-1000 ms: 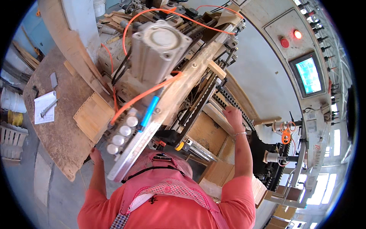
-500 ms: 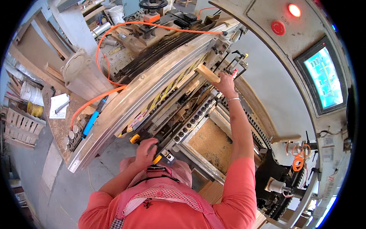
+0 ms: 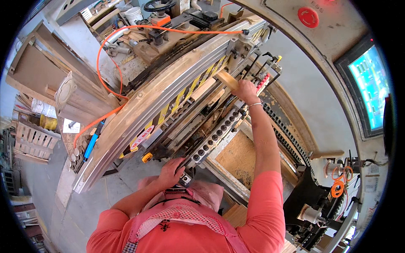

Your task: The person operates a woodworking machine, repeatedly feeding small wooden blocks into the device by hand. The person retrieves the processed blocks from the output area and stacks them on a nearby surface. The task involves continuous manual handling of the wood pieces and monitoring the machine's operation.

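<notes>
My right hand [image 3: 244, 90], a band at its wrist, is closed on the near end of a short wooden block [image 3: 227, 79] lying across the far part of the machine bed. A row of red knobs [image 3: 263, 82] stands just right of it. My left hand [image 3: 171, 173] is at the near end of the machine, its fingers curled over the end of a dark rail beside a small metal block [image 3: 184, 177]. What lies under those fingers is hidden. A yellow knob [image 3: 147, 157] sits to the left of this hand.
A long beam [image 3: 139, 99] with a striped yellow-black strip borders the bed on the left. An orange hose [image 3: 99, 57] loops over it. A lit screen [image 3: 369, 86] and red push button [image 3: 308, 17] are on the right. Sawdust covers a panel [image 3: 234, 156].
My left hand has moved right and forward onto the rail's end, covering a yellow knob seen beside it before. My right hand stays at the wooden block. The whole view has shifted slightly.
</notes>
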Motion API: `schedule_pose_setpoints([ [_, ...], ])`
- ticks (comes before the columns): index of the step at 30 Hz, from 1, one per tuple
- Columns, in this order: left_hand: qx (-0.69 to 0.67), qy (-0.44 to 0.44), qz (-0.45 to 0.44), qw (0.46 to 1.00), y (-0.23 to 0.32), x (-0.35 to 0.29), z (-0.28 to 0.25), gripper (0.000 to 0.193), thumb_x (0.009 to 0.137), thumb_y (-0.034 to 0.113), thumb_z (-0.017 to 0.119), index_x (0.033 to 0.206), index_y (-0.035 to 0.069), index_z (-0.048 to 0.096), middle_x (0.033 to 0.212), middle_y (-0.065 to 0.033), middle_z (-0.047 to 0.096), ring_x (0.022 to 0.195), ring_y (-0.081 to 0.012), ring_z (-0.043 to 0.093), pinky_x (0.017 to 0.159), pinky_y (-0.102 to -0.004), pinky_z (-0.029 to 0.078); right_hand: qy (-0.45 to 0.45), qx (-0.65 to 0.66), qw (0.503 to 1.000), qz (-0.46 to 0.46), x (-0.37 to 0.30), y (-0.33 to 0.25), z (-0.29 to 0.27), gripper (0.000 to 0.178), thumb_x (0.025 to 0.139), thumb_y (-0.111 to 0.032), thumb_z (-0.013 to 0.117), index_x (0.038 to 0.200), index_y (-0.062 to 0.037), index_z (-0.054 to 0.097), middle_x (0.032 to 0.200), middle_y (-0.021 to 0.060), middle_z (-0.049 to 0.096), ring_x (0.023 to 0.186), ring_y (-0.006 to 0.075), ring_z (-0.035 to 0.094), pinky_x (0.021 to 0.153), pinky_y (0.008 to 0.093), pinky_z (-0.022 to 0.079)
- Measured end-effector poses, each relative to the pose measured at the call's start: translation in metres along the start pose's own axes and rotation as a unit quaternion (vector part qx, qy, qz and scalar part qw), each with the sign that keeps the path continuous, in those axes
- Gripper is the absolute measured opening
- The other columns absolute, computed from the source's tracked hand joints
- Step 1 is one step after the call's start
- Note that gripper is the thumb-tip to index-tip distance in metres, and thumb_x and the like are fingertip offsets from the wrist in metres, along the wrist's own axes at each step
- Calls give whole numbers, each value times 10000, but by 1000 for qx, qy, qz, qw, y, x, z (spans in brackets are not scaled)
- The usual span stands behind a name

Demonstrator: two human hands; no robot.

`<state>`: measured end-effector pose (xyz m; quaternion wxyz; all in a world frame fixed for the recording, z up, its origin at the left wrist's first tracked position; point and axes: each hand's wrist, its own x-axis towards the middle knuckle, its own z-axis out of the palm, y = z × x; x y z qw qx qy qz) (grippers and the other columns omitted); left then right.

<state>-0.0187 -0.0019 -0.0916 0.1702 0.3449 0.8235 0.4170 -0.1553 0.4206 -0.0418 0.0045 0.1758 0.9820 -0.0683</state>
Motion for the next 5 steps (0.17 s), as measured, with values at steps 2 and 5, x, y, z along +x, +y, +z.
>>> schedule_pose_setpoints([
  [2,-9,-7,-6,1000,-1,1,0,377,871,209,549,1186,6,506,1139,-235,555,1033,-404,532,881,-447,428,-9,-1,1000,11,1,0,3,426,646,-388,714,876,-34,657,844,182,652,823,330,636,740,406,517],
  [5,-19,-13,-13,1000,-3,0,0,394,857,206,573,1194,15,507,1158,-245,547,1048,-400,530,898,-446,421,-28,-13,1000,-7,-1,-2,10,396,659,-377,712,911,-73,671,855,159,658,833,334,635,739,395,520],
])
